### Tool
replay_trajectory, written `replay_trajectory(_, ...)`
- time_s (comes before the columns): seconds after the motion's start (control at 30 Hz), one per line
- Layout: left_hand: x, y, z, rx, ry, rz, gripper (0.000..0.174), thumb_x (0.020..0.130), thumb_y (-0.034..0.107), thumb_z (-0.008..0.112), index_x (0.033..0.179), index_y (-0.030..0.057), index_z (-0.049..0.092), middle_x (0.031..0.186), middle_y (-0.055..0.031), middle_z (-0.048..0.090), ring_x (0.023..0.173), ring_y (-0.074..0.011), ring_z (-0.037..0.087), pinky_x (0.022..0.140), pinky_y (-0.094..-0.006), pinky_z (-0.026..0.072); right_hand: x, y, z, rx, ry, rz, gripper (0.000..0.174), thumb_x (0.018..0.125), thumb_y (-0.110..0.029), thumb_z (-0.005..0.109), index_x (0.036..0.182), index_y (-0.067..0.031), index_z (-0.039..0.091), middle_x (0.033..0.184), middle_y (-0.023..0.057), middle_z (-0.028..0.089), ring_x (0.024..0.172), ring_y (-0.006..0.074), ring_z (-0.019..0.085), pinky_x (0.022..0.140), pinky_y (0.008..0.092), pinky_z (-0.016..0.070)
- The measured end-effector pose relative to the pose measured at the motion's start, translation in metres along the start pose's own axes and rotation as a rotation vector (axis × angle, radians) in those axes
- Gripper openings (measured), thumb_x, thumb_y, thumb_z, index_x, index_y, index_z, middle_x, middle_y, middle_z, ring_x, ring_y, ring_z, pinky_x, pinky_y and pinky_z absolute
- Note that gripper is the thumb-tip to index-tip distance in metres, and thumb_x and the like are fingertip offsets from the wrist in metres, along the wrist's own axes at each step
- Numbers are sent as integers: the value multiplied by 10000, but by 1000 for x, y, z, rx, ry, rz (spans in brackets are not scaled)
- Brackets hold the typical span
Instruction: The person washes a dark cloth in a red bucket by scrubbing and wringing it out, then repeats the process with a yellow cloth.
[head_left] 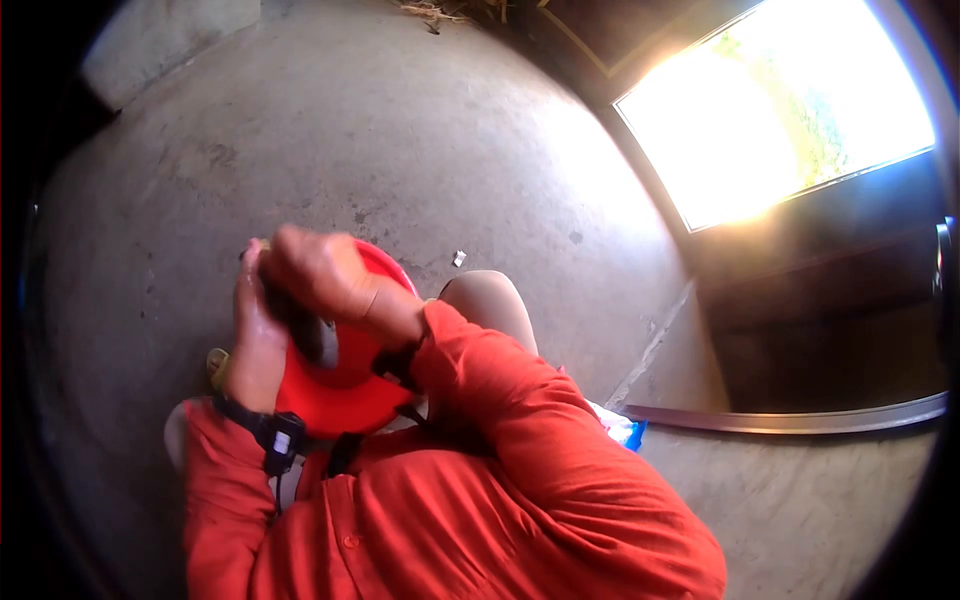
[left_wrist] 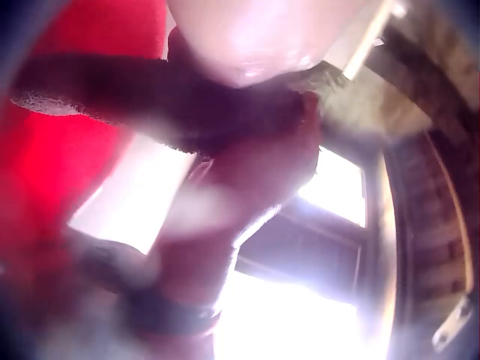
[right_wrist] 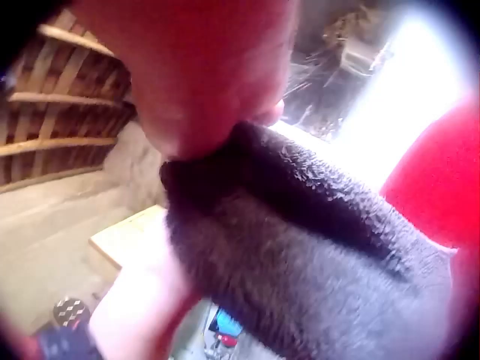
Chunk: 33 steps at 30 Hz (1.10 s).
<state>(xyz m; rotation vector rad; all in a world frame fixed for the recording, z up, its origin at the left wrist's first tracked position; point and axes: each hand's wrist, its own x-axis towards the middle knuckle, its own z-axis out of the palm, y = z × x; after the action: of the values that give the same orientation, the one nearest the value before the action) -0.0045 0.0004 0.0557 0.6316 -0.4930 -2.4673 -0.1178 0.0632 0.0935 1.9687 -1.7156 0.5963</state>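
A dark grey, fuzzy cloth-like piece (right_wrist: 322,262) is between my two hands, over a red basin (head_left: 340,400). In the head view its paler end (head_left: 322,345) hangs down over the basin. My right hand (head_left: 322,272), blurred, curls over the upper part of the piece. On the other side my left hand (head_left: 258,315) holds it along the palm, and its skin looks wet. From the left wrist the piece (left_wrist: 135,94) appears as a dark band with a speckled pale edge, the right hand (left_wrist: 255,169) gripping its end.
The basin sits between my knees (head_left: 490,305) on a concrete floor (head_left: 420,130). A small white scrap (head_left: 459,258) lies ahead of it. A blue-and-white packet (head_left: 630,430) is at my right, near a metal door sill (head_left: 800,418). A bright opening (head_left: 780,110) glares at the upper right.
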Motion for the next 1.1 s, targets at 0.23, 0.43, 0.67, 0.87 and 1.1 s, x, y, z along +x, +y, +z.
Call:
replay_trajectory(0.23, 11, -16, -32, -28, 148, -19, 275, 956, 337, 476, 1066, 95, 542, 944, -47, 583, 851, -206, 567, 766, -341, 503, -1, -6, 15, 218, -118, 228, 213, 821, -234, 574, 723, -58, 506, 564, 68, 540, 414, 201, 525, 366, 340, 408)
replay_trajectory(0.43, 2, -13, -22, 3, 113, 35, 228, 960, 260, 471, 1057, 71, 553, 1030, -60, 583, 939, -192, 577, 856, -336, 489, -4, -1, 6, 224, 28, 138, 158, 776, -205, 581, 698, -105, 488, 569, 10, 383, 437, 130, 475, 351, 305, 327)
replay_trajectory(0.67, -8, -30, 2, -29, 149, -69, 265, 960, 223, 477, 1144, 45, 545, 1100, -64, 603, 1033, -201, 581, 953, -357, 455, -7, 19, 29, -125, -295, 75, 37, 766, -143, 550, 752, -121, 524, 661, 43, 495, 463, 128, 494, 341, 303, 332)
replay_trajectory(0.87, -10, -6, -22, 148, 193, 92, 241, 920, 334, 527, 961, 100, 569, 839, -29, 579, 735, -157, 565, 666, -297, 486, -6, -38, -1, -230, -48, -156, 183, 804, -183, 544, 907, -37, 585, 689, 18, 464, 435, 89, 454, 325, 289, 306)
replay_trajectory(1.1, -8, -32, 4, -106, 148, -88, 286, 920, 349, 530, 1014, 85, 583, 1015, -78, 640, 893, -218, 626, 817, -374, 517, -13, 22, 25, -217, -304, 120, 106, 759, -282, 614, 715, -203, 561, 606, -21, 421, 410, 96, 478, 311, 266, 356)
